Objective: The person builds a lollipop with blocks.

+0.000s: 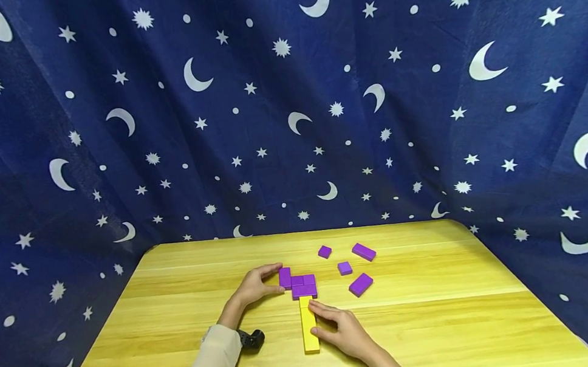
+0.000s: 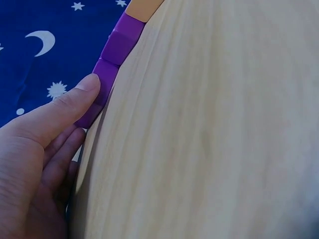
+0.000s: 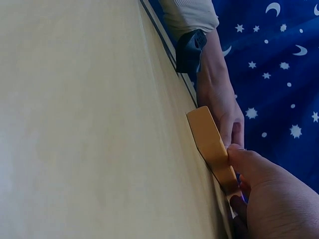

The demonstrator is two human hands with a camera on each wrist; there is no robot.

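In the head view my left hand (image 1: 251, 285) holds a purple block (image 1: 285, 277) by its two ends, thumb near and forefinger far. Touching that block on its right is a group of purple blocks (image 1: 304, 291). A long yellow block (image 1: 310, 331) runs toward me from the group, with a short yellow piece (image 1: 305, 302) at its far end. My right hand (image 1: 344, 331) rests its thumb and fairly straight fingers along the right side of the yellow pieces. The left wrist view shows the thumb against the purple block (image 2: 102, 82); the right wrist view shows the yellow block (image 3: 212, 144) edge-on.
Several loose purple blocks lie to the right of the group, among them a long one (image 1: 361, 285) and a small one (image 1: 325, 252). The wooden table (image 1: 454, 323) reaches back to a dark blue curtain (image 1: 273, 106) with moons and stars. A black device (image 1: 252, 340) sits at the left wrist.
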